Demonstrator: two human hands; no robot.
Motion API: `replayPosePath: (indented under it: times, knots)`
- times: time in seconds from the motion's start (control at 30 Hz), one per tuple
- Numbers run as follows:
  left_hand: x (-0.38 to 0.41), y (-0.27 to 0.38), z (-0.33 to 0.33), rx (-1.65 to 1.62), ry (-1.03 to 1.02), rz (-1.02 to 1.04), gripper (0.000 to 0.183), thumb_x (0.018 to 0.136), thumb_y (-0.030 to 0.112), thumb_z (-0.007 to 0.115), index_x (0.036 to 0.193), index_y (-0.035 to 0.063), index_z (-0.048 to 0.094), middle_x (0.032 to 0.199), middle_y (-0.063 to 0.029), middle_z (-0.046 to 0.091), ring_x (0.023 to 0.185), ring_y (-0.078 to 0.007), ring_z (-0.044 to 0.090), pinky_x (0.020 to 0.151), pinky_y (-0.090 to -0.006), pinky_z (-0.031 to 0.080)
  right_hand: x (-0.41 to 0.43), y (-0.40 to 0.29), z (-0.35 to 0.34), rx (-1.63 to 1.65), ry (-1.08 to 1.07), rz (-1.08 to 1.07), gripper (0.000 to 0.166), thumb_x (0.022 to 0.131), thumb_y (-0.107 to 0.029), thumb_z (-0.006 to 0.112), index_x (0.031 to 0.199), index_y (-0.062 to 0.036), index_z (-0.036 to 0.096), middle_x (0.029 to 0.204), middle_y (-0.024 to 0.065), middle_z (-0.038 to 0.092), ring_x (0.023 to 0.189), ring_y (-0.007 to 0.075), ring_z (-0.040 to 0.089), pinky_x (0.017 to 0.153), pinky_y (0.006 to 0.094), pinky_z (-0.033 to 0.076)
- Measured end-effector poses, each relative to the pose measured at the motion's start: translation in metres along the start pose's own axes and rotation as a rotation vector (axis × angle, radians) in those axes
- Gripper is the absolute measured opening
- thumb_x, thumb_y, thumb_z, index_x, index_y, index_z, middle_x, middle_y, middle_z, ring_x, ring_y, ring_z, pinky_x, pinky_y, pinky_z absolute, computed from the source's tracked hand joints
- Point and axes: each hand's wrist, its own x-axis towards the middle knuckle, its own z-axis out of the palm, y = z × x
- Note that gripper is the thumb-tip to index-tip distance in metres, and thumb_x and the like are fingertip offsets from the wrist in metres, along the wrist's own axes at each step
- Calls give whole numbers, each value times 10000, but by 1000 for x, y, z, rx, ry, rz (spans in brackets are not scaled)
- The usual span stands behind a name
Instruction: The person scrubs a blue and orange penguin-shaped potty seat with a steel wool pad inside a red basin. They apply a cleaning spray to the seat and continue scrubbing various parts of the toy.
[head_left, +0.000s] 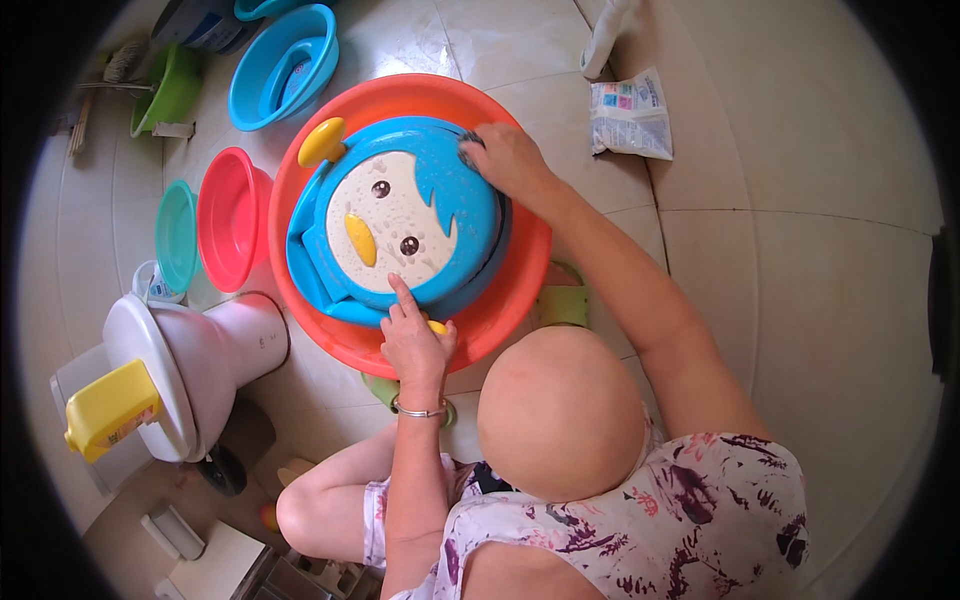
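A blue children's potty (461, 289) with a penguin-face lid (352, 262) sits inside a large orange-red basin (529, 285). Soapy foam or drops dot the lid's white face and blue rim. My left hand (415, 341) grips the potty's near side by a yellow handle (437, 328), its index finger extended onto the lid. A second yellow handle (322, 142) sticks out at the far left. In my right hand (514, 161) is a dark scouring pad (471, 150), pressed to the lid's upper right edge.
Blue (322, 82), pink (225, 217) and teal (176, 236) basins stand to the left. A toilet (217, 337) carries a yellow bottle (112, 409) on its lid. Behind the right arm, a white printed packet (631, 116) lies on the tiled floor (712, 165).
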Motion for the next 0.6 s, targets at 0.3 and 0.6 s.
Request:
replayPosePath:
  times: [0.3,0.6]
  knots:
    - [1,16,-5,10,-63,-53,1091,644,219,783,1496,-27,147,949,-156,569,781,-334,583,640,-431,528,40,-11,25,26,35,-126,280,848,-278,639,867,1,633,905,218,622,845,375,621,766,462,506]
    - [4,17,-3,54,-42,-60,1104,619,254,812,1480,-46,190,904,-138,566,757,-305,588,618,-414,508,-86,-24,0,-46,106,28,218,864,-185,643,913,0,539,865,192,573,818,380,581,698,457,486]
